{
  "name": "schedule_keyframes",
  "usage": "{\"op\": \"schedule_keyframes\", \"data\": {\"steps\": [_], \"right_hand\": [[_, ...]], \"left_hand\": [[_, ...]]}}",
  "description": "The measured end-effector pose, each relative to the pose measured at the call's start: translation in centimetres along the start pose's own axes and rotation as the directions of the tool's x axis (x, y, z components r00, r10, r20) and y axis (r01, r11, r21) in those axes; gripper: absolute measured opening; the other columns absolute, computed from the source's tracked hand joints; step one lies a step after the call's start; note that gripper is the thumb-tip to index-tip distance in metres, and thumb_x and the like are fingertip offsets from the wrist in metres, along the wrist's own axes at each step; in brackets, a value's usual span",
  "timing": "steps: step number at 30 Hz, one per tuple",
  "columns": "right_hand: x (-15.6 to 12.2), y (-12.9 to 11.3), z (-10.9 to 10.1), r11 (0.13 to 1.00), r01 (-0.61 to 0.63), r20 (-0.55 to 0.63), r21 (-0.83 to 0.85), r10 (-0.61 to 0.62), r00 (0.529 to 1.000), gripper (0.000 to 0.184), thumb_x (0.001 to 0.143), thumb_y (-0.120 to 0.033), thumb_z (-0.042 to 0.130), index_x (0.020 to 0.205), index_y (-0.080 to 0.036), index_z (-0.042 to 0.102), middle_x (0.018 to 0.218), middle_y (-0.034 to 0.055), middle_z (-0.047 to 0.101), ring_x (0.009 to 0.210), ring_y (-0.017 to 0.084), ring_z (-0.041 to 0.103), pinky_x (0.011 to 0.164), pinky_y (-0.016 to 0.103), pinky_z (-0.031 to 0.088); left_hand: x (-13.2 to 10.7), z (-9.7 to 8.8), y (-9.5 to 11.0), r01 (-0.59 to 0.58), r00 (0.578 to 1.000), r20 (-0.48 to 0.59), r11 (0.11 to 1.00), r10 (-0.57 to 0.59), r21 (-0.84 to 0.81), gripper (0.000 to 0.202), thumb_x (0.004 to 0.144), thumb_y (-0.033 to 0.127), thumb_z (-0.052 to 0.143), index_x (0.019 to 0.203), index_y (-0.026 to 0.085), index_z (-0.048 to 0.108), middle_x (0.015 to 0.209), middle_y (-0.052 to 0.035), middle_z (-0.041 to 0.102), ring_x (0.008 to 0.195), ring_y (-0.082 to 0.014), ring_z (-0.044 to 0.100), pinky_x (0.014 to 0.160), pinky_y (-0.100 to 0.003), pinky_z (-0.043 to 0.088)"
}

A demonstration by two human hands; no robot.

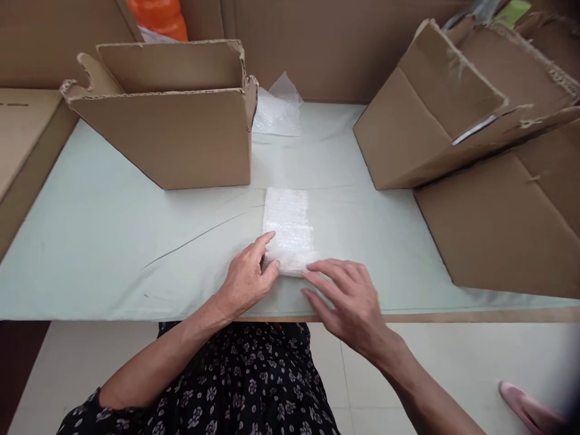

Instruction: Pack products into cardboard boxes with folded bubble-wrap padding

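A white strip of bubble wrap (288,220) lies flat on the pale green cloth, its near end folded over into a thicker layer. At the left side of that near end, my left hand (249,272) grips the wrap, thumb pressed on the fold and index finger along the edge. My right hand (348,296) is at the near right corner, its fingertips touching the fold. Its fingers are outstretched and the thumb stands apart below them. Whether anything is inside the fold cannot be seen.
An upright open cardboard box (203,139) stands behind on the left, with more bubble wrap (278,109) beside it. Two cardboard boxes, one open (399,133) and one nearer (502,223), stand on the right. An orange object (158,18) shows at the back. The table's front edge (430,316) runs near my body.
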State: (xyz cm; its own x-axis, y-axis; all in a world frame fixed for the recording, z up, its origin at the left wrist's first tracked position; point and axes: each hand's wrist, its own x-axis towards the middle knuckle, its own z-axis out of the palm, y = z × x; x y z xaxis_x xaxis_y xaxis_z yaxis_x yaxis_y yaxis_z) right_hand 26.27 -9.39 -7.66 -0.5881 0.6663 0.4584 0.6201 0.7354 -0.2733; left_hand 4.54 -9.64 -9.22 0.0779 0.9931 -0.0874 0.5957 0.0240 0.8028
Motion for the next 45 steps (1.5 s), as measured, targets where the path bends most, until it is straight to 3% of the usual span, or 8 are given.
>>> {"op": "schedule_keyframes", "data": {"steps": [5, 9, 20, 24, 29, 35, 41, 45], "right_hand": [[0.7, 0.9, 2.6, 0.996, 0.06, 0.036, -0.062, -0.058, 0.998, 0.022, 0.097, -0.011, 0.056, 0.115, -0.017, 0.068, 0.113, 0.0085, 0.076, 0.101, 0.023, 0.067, 0.084, 0.038, 0.045], [1.3, 1.0, 2.0, 0.984, -0.066, 0.192, 0.163, 0.034, 0.981, 0.025, 0.1, -0.014, 0.052, 0.118, -0.018, 0.068, 0.106, 0.0064, 0.077, 0.093, 0.019, 0.069, 0.083, 0.037, 0.049], [1.4, -0.1, 2.0, 0.995, 0.009, 0.167, -0.099, 0.008, 0.986, 0.025, 0.098, -0.023, 0.059, 0.122, -0.019, 0.065, 0.127, 0.0137, 0.07, 0.113, 0.029, 0.064, 0.089, 0.044, 0.049], [2.5, 0.9, 3.3, 0.998, -0.04, 0.155, -0.057, 0.049, 0.987, 0.025, 0.1, -0.016, 0.051, 0.12, -0.018, 0.066, 0.115, 0.0109, 0.075, 0.102, 0.026, 0.069, 0.082, 0.04, 0.051], [2.8, -0.3, 3.3, 0.869, -0.371, 0.179, 0.328, 0.328, 0.927, 0.028, 0.1, -0.031, 0.056, 0.123, -0.02, 0.067, 0.115, 0.0083, 0.077, 0.097, 0.022, 0.073, 0.083, 0.036, 0.057], [2.0, -3.7, 3.1, 0.76, -0.453, 0.261, 0.466, 0.372, 0.891, 0.025, 0.101, -0.035, 0.056, 0.117, -0.022, 0.07, 0.105, 0.0061, 0.076, 0.09, 0.02, 0.072, 0.078, 0.034, 0.057], [1.8, -3.5, 3.2, 0.909, -0.32, 0.087, 0.269, 0.307, 0.948, 0.017, 0.099, -0.031, 0.058, 0.106, -0.023, 0.071, 0.099, 0.0076, 0.069, 0.093, 0.021, 0.067, 0.08, 0.038, 0.055], [2.5, -2.8, 2.1, 0.833, -0.352, 0.176, 0.427, 0.305, 0.936, 0.051, 0.091, -0.048, 0.069, 0.135, -0.024, 0.058, 0.133, 0.0134, 0.065, 0.117, 0.028, 0.065, 0.092, 0.043, 0.056]], "left_hand": [[-1.2, 0.3, -1.0, -0.275, 0.925, -0.217, 0.944, 0.312, 0.184, 0.05, 0.094, 0.029, 0.06, 0.142, 0.016, 0.052, 0.121, -0.014, 0.067, 0.111, -0.0264, 0.063, 0.097, -0.044, 0.053], [-3.2, -0.7, -1.3, -0.488, 0.853, -0.087, 0.846, 0.514, 0.214, 0.056, 0.095, 0.018, 0.059, 0.149, 0.022, 0.043, 0.133, -0.0134, 0.064, 0.125, -0.0271, 0.057, 0.105, -0.047, 0.049], [0.5, -0.6, -1.6, -0.179, 0.971, -0.12, 0.961, 0.207, 0.21, 0.043, 0.094, 0.023, 0.053, 0.135, 0.012, 0.057, 0.106, -0.0125, 0.07, 0.098, -0.027, 0.065, 0.09, -0.047, 0.054], [-0.8, -0.8, -1.4, -0.012, 0.971, -0.237, 0.994, -0.015, -0.113, 0.054, 0.093, 0.034, 0.06, 0.144, 0.019, 0.048, 0.128, -0.0136, 0.063, 0.109, -0.0246, 0.063, 0.087, -0.04, 0.056], [-3.6, -1.1, -0.8, 0.168, 0.971, 0.014, 0.633, -0.24, -0.755, 0.069, 0.087, 0.032, 0.066, 0.149, 0.017, 0.038, 0.138, -0.0174, 0.059, 0.123, -0.0264, 0.062, 0.103, -0.044, 0.052], [-3.5, -1.0, 0.2, 0.35, 0.92, 0.28, 0.255, -0.272, -0.901, 0.052, 0.073, 0.029, 0.074, 0.121, 0.013, 0.062, 0.114, -0.0132, 0.073, 0.113, -0.0297, 0.067, 0.1, -0.044, 0.053], [-4.1, -1.2, 0.0, 0.318, 0.943, 0.251, 0.375, -0.217, -0.871, 0.057, 0.075, 0.033, 0.072, 0.128, 0.014, 0.061, 0.118, -0.0129, 0.072, 0.11, -0.0283, 0.067, 0.097, -0.042, 0.053], [-4.7, -1.9, -0.1, 0.259, 0.963, 0.132, 0.679, -0.234, -0.687, 0.072, 0.079, 0.023, 0.065, 0.148, 0.018, 0.047, 0.122, -0.0098, 0.07, 0.105, -0.024, 0.066, 0.094, -0.038, 0.054]]}}
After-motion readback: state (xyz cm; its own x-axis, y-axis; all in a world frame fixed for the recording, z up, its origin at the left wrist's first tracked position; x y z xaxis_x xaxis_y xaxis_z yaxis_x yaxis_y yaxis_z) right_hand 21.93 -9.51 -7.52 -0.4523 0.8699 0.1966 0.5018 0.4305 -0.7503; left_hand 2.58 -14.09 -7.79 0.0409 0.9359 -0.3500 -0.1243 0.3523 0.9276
